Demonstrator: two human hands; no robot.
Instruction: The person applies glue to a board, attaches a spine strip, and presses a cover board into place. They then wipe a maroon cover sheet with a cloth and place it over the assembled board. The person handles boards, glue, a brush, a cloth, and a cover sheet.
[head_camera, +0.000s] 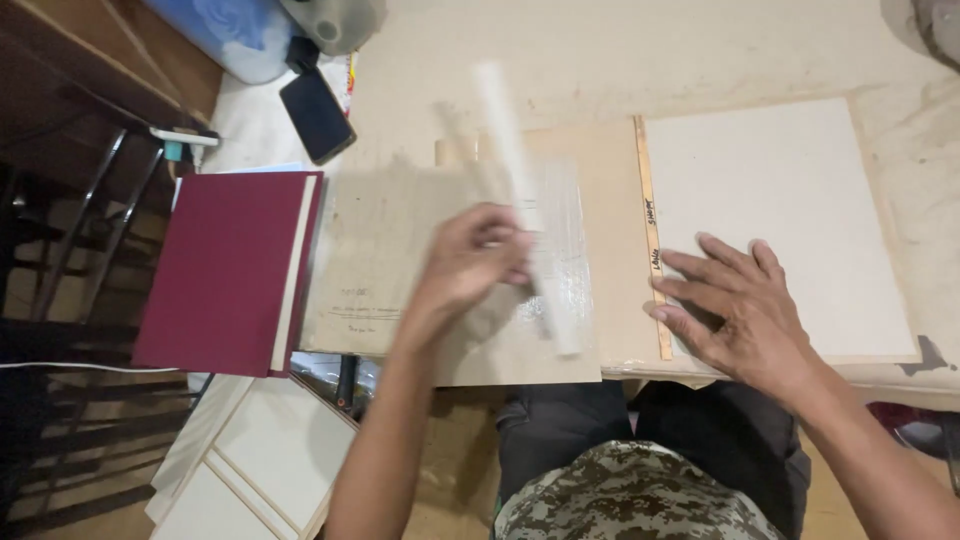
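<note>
Both hands work: left hand (470, 262) fingers grip a blurred white strip (520, 190), right hand (735, 305) fingers splay flat on white board (790, 200), unjoined.

one dark red book (222, 272), one black phone (316, 114), one white sheet (780, 225), one blurred white roll (525, 205), two hands (470, 262)

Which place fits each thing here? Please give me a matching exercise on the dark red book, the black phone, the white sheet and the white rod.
Things:
1. dark red book
2. black phone
3. white sheet
4. white rod

Places:
A. under the right hand
B. in the left hand
C. at the table's left edge
D. far side, beside a blue container

Pairs: 1-C, 2-D, 3-A, 4-B
</note>
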